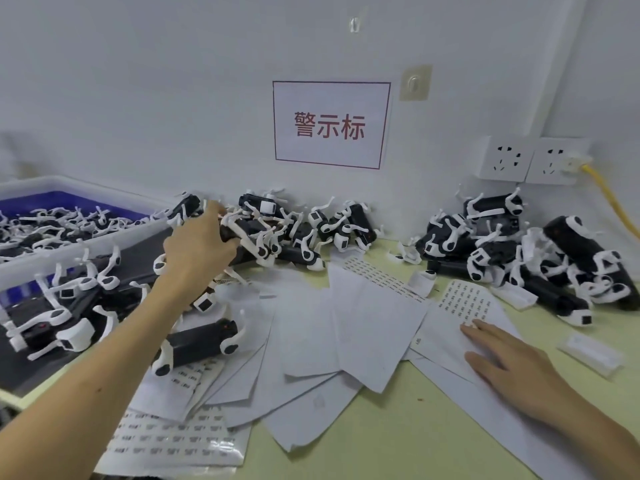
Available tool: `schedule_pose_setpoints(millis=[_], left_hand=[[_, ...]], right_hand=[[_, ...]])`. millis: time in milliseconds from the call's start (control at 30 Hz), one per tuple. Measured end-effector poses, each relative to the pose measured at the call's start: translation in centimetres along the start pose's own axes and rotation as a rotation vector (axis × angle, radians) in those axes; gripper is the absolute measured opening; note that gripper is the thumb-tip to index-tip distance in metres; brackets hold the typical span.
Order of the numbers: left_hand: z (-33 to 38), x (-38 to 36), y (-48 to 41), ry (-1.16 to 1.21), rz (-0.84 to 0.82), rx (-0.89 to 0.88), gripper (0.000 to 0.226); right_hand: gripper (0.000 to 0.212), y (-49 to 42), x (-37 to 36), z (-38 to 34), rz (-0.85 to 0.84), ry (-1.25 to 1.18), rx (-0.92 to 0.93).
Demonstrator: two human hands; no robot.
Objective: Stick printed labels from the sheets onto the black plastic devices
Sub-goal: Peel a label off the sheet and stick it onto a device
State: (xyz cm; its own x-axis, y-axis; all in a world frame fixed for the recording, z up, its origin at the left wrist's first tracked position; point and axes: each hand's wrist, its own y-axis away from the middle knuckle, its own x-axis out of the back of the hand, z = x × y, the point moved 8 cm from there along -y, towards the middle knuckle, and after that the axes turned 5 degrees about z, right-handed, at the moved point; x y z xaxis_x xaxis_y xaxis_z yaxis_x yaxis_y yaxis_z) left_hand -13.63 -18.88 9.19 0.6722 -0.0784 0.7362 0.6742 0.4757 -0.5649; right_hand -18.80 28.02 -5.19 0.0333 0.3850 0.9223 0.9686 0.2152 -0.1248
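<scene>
Black plastic devices with white clips lie in heaps on the pale green table. My left hand (199, 244) reaches into the middle heap against the wall and closes on one black device (239, 233). More devices form a pile at the right (568, 251) and another at the left (194, 344). White label sheets (367, 327) are fanned across the table's middle. My right hand (509, 362) rests flat, fingers spread, on a sheet with rows of printed labels (464, 301). Another printed sheet (173, 441) lies near the front edge.
A white and blue bin (69, 188) full of devices stands at the far left on a dark mat. Wall sockets (530, 161) with a yellow cable (609, 199) are at the right. A red-lettered sign (330, 124) hangs on the wall. Small clear caps (590, 351) lie at the right.
</scene>
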Motion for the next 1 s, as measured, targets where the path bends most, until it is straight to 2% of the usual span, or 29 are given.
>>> schedule_pose_setpoints(millis=[67,300,467,600,667,767,800,900,933,1000], left_hand=[[1.5,1.3,-0.1,0.044,0.064,-0.011,0.045],[8.9,3.5,2.8,0.268,0.208,-0.199,0.026],[13.1,0.5,7.8,0.721,0.111,-0.269,0.049],[16.5,-1.8,11.6,0.961,0.109,-0.346,0.046],[17.9,-3.2,12.8,0.993,0.093,-0.361,0.037],[19.6,-4.9,14.5,1.001,0.046,-0.387,0.033],[20.0,-5.3,15.0,0.998,0.039,-0.401,0.033],[21.2,-5.6,17.0,0.964,0.051,-0.536,0.046],[21.7,-5.5,17.7,0.937,0.068,-0.615,0.045],[22.5,-5.4,19.1,0.895,0.107,-0.740,0.039]], right_hand=[[0.051,0.1,0.0,-0.1,-0.005,-0.003,-0.002],[0.051,0.2,0.2,-0.4,-0.011,0.009,0.004],[0.052,0.2,0.1,-0.5,-0.003,-0.006,0.004],[0.050,0.2,0.6,-0.9,0.036,-0.017,0.010],[0.043,0.1,1.6,-1.3,0.131,-0.154,0.026],[0.034,0.2,3.3,-1.7,0.224,-0.689,0.024],[0.035,0.2,3.5,-2.0,0.206,-0.847,0.026],[0.057,0.3,3.1,-2.7,0.107,-1.176,0.002],[0.060,0.2,2.9,-2.9,0.080,-1.222,-0.005],[0.052,0.2,2.6,-3.3,0.041,-1.241,0.023]])
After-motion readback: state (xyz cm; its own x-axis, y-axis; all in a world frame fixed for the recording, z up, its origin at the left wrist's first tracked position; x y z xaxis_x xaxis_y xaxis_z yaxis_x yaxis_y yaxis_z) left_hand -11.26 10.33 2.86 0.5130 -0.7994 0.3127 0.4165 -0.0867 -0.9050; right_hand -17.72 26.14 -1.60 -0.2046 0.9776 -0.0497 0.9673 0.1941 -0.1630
